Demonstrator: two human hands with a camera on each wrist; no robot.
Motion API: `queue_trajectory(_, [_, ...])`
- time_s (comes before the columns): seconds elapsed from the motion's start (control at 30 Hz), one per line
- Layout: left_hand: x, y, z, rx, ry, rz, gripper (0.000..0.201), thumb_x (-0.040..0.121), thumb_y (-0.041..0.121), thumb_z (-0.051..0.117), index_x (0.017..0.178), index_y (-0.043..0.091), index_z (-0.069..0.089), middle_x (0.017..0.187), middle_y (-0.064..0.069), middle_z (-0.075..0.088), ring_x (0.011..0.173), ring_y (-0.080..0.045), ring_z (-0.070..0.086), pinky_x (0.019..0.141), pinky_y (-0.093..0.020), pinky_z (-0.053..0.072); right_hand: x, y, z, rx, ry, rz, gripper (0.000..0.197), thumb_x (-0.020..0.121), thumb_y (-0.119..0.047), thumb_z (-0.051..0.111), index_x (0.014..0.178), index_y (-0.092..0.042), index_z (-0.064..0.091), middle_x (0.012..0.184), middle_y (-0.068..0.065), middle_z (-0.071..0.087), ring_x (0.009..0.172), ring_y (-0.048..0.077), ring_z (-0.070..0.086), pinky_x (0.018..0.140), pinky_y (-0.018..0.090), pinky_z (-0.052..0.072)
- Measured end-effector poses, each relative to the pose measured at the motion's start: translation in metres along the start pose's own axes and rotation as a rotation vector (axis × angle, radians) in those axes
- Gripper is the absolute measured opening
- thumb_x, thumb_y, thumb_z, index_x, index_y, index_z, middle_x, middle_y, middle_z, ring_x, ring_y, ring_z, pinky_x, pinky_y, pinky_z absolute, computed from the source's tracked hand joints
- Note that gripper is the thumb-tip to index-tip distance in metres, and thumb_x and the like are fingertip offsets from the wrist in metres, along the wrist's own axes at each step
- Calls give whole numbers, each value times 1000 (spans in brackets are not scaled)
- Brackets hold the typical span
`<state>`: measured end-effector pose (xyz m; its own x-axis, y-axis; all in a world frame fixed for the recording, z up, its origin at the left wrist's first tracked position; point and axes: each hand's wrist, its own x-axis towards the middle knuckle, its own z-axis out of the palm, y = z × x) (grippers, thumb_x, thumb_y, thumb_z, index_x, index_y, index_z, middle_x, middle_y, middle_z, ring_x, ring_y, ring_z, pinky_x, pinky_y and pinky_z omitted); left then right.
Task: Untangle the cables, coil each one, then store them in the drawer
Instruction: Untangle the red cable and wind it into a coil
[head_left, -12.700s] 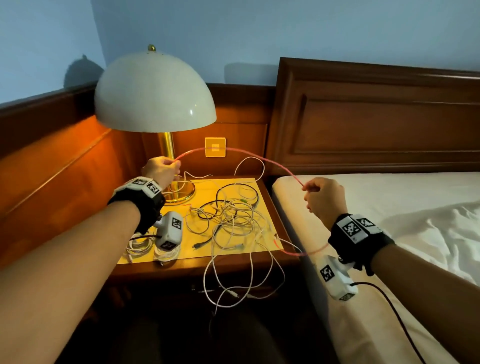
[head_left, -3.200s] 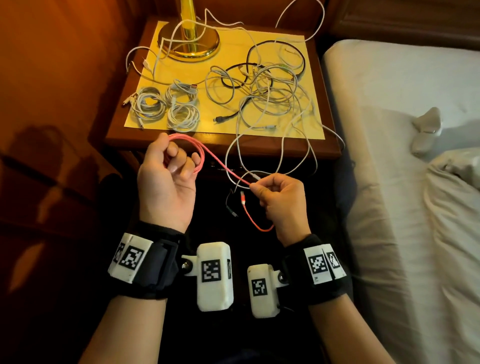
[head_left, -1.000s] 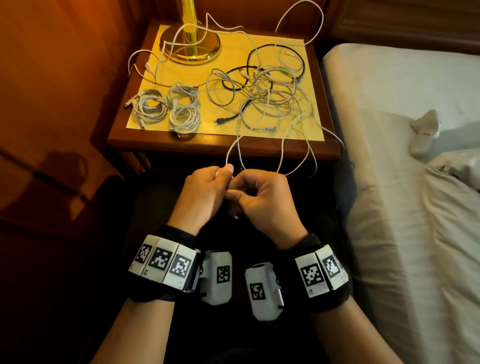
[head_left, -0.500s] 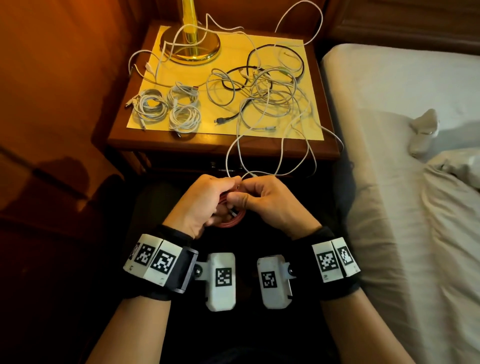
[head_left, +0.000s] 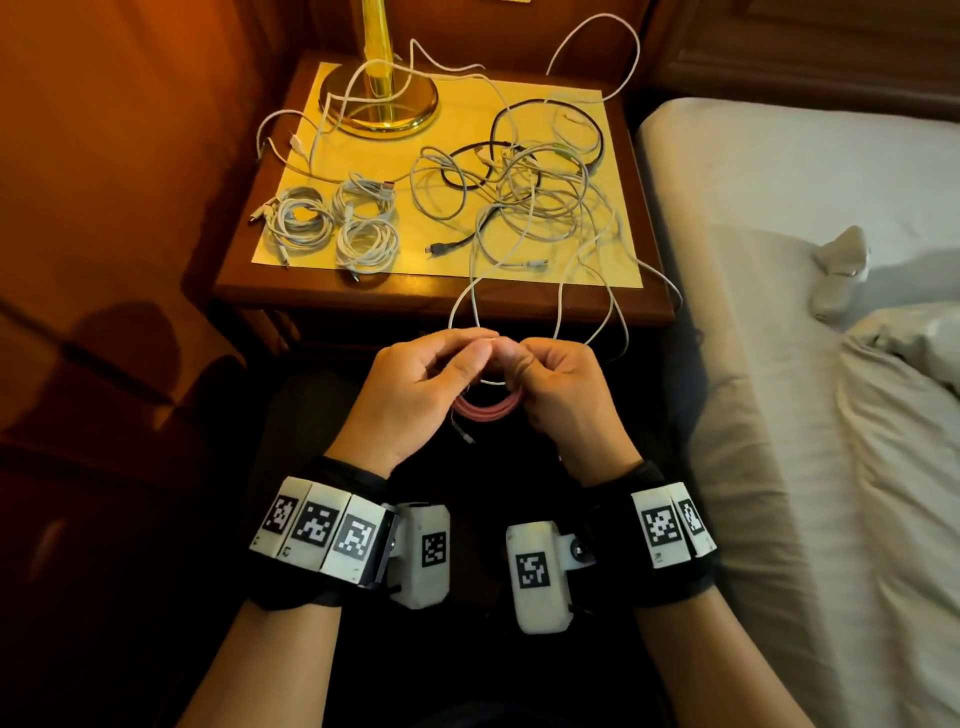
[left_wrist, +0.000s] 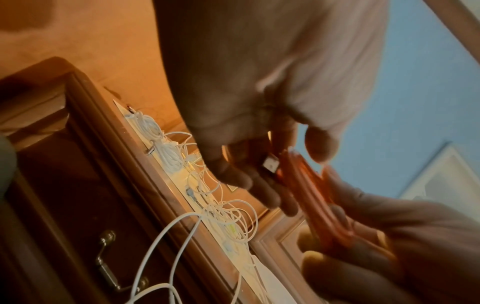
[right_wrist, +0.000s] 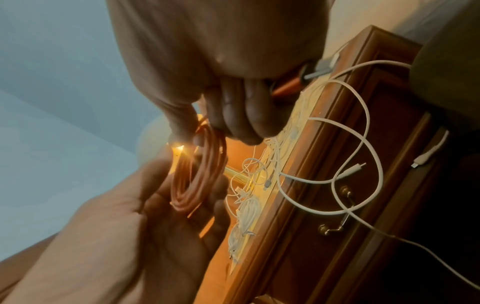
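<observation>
The left hand (head_left: 415, 395) and right hand (head_left: 563, 400) were held together in front of the nightstand (head_left: 441, 293), fingers of both curled round the pink cable (head_left: 485, 408), a small coil pinched at its 10 and 2 o'clock edges. The coil stood roughly upright between the palms; in the right wrist view its long axis ran from 12 to 6 o'clock (right_wrist: 197, 174). One plug end (left_wrist: 270, 164) was seen against the left fingers. The cable was judged light, soft and springy; loops are likely to unwind if released, so a hold across all turns is advised. At 12 o'clock lay the white tangle (head_left: 540, 208); at 11 o'clock, the coiled white cables (head_left: 332, 228). The drawer (right_wrist: 337, 205) was shut.
</observation>
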<state>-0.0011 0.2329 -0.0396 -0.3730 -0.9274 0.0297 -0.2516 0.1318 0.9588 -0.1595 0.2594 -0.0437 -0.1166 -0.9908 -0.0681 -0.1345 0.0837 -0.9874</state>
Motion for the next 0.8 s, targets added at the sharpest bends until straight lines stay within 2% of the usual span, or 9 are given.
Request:
queue_trajectory(0.1, [-2, -2, -1, 59, 1, 10, 36, 84, 41, 64, 110, 18, 73, 100, 9, 74, 98, -2, 67, 92, -29, 52, 1, -2, -2, 74, 62, 35, 41, 97, -28, 54, 60, -10, 48, 40, -13, 37, 37, 2, 31, 41, 13, 26])
queue_trajectory(0.17, [-3, -2, 1, 28, 61, 12, 32, 84, 36, 67, 108, 17, 73, 98, 7, 74, 96, -5, 69, 90, -34, 54, 0, -5, -1, 87, 51, 44, 40, 96, -28, 53, 61, -9, 48, 41, -13, 36, 37, 2, 31, 41, 12, 26])
queue_trajectory(0.27, [-2, -2, 5, -41, 161, 18, 14, 89, 22, 67, 101, 22, 74, 85, 5, 75, 83, -10, 71, 81, -33, 56, -3, -9, 0, 122, 7, 51, 39, 97, -24, 52, 62, -7, 50, 40, -12, 38, 36, 2, 33, 40, 10, 27])
queue_trajectory(0.33, [-1, -4, 4, -35, 201, 26, 11, 90, 19, 66, 97, 24, 73, 78, 4, 74, 76, -11, 70, 75, -29, 55, -4, -8, 0, 105, -15, 42, 36, 95, -24, 56, 65, -4, 55, 42, -12, 42, 38, 2, 36, 43, 9, 29])
queue_trajectory(0.4, [-1, -6, 0, 11, 206, 22, 12, 89, 17, 67, 97, 24, 73, 78, 4, 73, 73, -10, 69, 72, -24, 54, -2, -6, -4, 44, -23, 2, 30, 89, -24, 66, 74, 1, 63, 50, -5, 50, 46, 5, 42, 49, 16, 33])
queue_trajectory(0.47, [-3, -7, -4, 61, 170, -3, 14, 88, 15, 68, 96, 25, 73, 75, 5, 72, 70, -8, 68, 69, -19, 52, -1, -5, -10, -16, -32, -55, 25, 81, -22, 76, 82, 0, 67, 56, 10, 48, 53, 19, 40, 51, 27, 31])
queue_trajectory(0.57, [-4, -4, -8, 95, 55, -42, 13, 86, 17, 70, 92, 28, 73, 67, 7, 70, 64, -5, 67, 67, -16, 51, 1, -11, -23, -51, -81, -116, 19, 74, -21, 76, 77, -4, 68, 58, 20, 49, 56, 20, 41, 53, 28, 32])
queue_trajectory(0.7, [-6, 6, -9, -5, -130, -65, 9, 84, 19, 69, 90, 22, 75, 68, -7, 71, 63, -12, 66, 68, -25, 54, 10, -15, -34, -2, -53, -159, 8, 74, -10, 70, 75, -2, 68, 66, 12, 58, 63, 20, 48, 62, 25, 41])
queue_trajectory(0.8, [-6, 10, -6, -90, -103, -46, 10, 85, 13, 67, 89, 19, 75, 73, -11, 72, 65, -14, 66, 68, -25, 54, 15, -8, -25, 27, 0, -149, 5, 79, 0, 66, 79, -4, 68, 67, 6, 59, 62, 13, 49, 63, 19, 42])
